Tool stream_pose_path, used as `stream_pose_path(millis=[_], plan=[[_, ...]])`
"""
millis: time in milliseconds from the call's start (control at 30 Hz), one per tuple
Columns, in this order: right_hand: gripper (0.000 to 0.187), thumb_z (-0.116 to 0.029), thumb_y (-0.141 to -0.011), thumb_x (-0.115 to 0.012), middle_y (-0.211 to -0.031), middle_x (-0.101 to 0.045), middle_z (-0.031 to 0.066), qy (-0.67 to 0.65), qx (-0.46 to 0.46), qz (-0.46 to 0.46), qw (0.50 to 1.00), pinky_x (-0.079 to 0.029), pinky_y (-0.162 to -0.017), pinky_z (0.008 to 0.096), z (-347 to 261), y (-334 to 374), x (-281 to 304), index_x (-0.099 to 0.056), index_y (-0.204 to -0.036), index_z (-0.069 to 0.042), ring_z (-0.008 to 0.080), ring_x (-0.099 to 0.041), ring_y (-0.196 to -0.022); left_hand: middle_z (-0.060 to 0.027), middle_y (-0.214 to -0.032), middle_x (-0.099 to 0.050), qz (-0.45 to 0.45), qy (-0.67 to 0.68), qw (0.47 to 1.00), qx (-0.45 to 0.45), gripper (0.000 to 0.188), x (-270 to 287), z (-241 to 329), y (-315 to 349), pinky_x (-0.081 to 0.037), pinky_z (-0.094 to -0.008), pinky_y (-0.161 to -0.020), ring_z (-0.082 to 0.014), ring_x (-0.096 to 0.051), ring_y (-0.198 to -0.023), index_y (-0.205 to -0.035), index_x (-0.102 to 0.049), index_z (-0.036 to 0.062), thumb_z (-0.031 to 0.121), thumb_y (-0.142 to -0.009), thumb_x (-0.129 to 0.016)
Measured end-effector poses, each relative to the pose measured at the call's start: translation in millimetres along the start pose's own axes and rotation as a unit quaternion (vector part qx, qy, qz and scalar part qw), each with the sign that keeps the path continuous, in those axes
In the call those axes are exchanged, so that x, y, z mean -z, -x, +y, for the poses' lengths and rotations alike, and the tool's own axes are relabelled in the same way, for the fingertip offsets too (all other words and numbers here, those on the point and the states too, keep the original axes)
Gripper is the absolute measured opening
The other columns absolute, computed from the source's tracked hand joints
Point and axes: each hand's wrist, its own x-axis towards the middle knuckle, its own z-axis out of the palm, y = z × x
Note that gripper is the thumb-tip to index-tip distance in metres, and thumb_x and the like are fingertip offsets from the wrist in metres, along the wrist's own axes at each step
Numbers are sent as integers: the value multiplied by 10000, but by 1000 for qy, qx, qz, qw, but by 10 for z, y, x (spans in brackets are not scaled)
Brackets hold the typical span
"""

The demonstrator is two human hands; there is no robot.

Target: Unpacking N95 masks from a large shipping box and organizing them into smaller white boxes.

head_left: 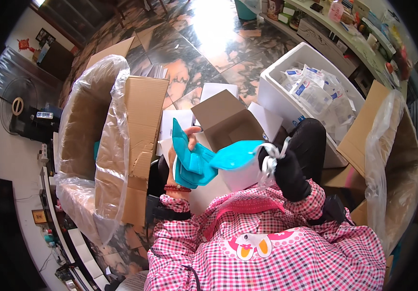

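Turquoise stack: we see several soft folded pieces (pixel 192 165) in the left hand (pixel 171 157), the centre of our clock.
Turquoise panel: one piece (pixel 238 154) spans the gap toward 3 o'clock, its pale underside showing; its right end meets the other hand.
Left fingers: we see bare fingers (pixel 193 137) clamped over the stack's edge; the turquoise hides the rest of the grip.
Right fingers: the right hand (pixel 289 174), in black, sits at 3 o'clock, its fingers closed around white straps (pixel 270 162); we cannot tell each fingertip.
Weight and feel: we judge the pieces very light, thin and pliable, with enough body to hold a crease; layers may slide on one another.
Weak points: we expect the straps to tangle, and their joins to suffer most from a hard tug.
Best hold: we would pinch the folded edges, all layers together, and gather the straps near their roots.
Around us: a small brown box (pixel 235 127) gapes between 1 and 2 o'clock, a white foam box (pixel 273 89) with clear packets (pixel 315 89) lies at 2, and a lined carton (pixel 138 116) stands near 10.
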Motion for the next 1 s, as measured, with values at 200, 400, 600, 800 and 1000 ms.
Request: stream_pose_path(millis=[200, 400, 600, 800, 1000], plan=[[224, -62, -974, -555, -1068, -637, 67, -16, 76, 28, 997, -498, -799, 269, 84, -201, 323, -580, -1186, 5, 150, -631, -950, 23, -746, -400, -30, 125, 992, 21, 441, 98, 96, 54, -396, -222, -632, -107, -397, -685, -1094, -573, 25, 431, -1077, -402], [149, -47, -944, -570, -884, -635, 32, -5, 19, 91, 996, -444, -695, 254, 79, -187, 273, -616, -1084, -25, 109, -601, -798, 52, -704, -374, 100, 23, 986, -131, 431, 605, 1458, 49, -378, -240, -636, -89, -388, -631, -760, -452, 178, 473, -1071, -408], [165, -29, -960, -561, -888, -622, 36, 14, -34, 126, 991, -450, -698, 252, -39, -203, 89, -603, -1119, -15, 112, -602, -803, -64, -815, -698, 472, -391, 694, -378, 558, 1243, 2822, -20, -517, -375, -741, -251, -653, -760, -1036, -693, 46, 526, -1045, -409], [143, -116, -1015, -537, -873, -624, 29, 46, -11, -43, 998, -444, -699, 263, -186, -324, -94, -580, -1109, -18, 106, -576, -796, -163, -1439, -479, 370, -805, 403, -229, 593, 1781, 2413, 187, -399, -442, -1092, -342, -445, -1346, -1353, -521, 51, 245, -849, -766], [94, -104, -1012, -554, -857, -645, 43, 89, -80, -38, 992, -491, -714, 286, -207, -391, -60, -602, -1009, -23, 118, -617, -780, -126, -1245, -656, -116, -481, 852, -171, 515, -547, 1125, 160, -461, -365, -1030, -262, -612, -1190, -1259, -600, 40, 51, -779, -786]])
